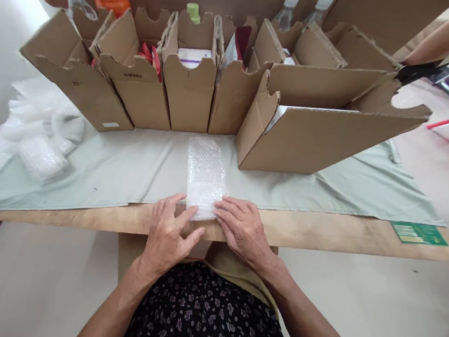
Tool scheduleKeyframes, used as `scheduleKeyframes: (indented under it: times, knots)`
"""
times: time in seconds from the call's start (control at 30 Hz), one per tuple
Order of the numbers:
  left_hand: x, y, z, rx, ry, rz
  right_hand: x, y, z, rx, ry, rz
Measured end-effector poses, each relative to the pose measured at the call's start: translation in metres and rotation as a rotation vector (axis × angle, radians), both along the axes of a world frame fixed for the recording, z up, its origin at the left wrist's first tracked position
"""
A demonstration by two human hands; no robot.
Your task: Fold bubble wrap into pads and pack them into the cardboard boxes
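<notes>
A flat strip of bubble wrap [204, 165] lies lengthwise on the cloth, its near end at the table's front edge. The near part looks whiter and layered; whether anything is inside I cannot tell. My left hand [169, 231] rests at its lower left corner, fingers spread, with fingertips touching the edge. On the opposite side, my right hand [244, 228] lies over the lower right corner, fingers stretched out and lightly bent on the plastic. Neither hand is closed around the wrap.
Open cardboard bins [188, 99] stand in a row behind, holding packets and boxes. One large bin [286, 140] juts forward at right. A pile of bubble wrap [42, 135] lies left. Bottles [290, 1] stand behind the bins. Another person's arm [437, 39] shows far right.
</notes>
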State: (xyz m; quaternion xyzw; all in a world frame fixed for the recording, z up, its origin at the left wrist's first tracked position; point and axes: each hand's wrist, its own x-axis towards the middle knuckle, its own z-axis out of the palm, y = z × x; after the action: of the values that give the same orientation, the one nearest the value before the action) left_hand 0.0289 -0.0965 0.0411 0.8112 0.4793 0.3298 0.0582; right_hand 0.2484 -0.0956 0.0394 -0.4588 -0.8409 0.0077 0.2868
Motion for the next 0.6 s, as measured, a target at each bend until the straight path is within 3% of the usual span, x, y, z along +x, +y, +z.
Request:
scheduleKeyframes:
  times: [0.13,0.23,0.3,0.43,0.6]
  knots:
    - [0.0,-0.003,0.001,-0.007,-0.141,-0.076,-0.002,0.003,0.005,-0.094,0.168,-0.013]
    - [0.002,0.003,0.001,-0.078,-0.214,-0.003,-0.002,0.004,0.003,-0.203,0.338,-0.094]
    - [0.003,0.009,0.001,-0.108,-0.208,0.065,-0.001,0.003,0.001,-0.132,0.392,-0.15]
    - [0.005,0.022,-0.002,-0.072,-0.13,0.129,-0.001,-0.003,0.0,0.142,0.259,-0.191]
    - [0.007,0.033,-0.004,-0.063,-0.072,0.157,-0.006,0.004,-0.003,0.036,-0.016,-0.084]
